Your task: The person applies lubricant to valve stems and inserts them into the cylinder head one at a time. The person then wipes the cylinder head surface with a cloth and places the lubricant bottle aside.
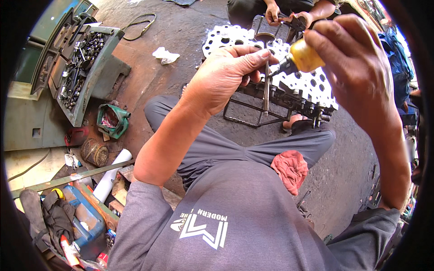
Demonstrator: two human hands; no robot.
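Note:
My left hand pinches an engine valve between thumb and fingers. The valve hangs roughly upright, its round head up and its stem down. My right hand is wrapped round a yellow squeeze bottle, tipped so that its dark nozzle points at the valve stem. From this view I cannot tell whether the nozzle touches the stem. Beneath both hands lies a pale cylinder head with many holes, resting on a black metal frame. Studs line its near edge.
Opposite me, a co-worker's hands hold a dark part. A red cloth lies on my lap. At left are a metal tray of small metal parts, a cut green container and a blue toolbox. White plastic lies on the floor.

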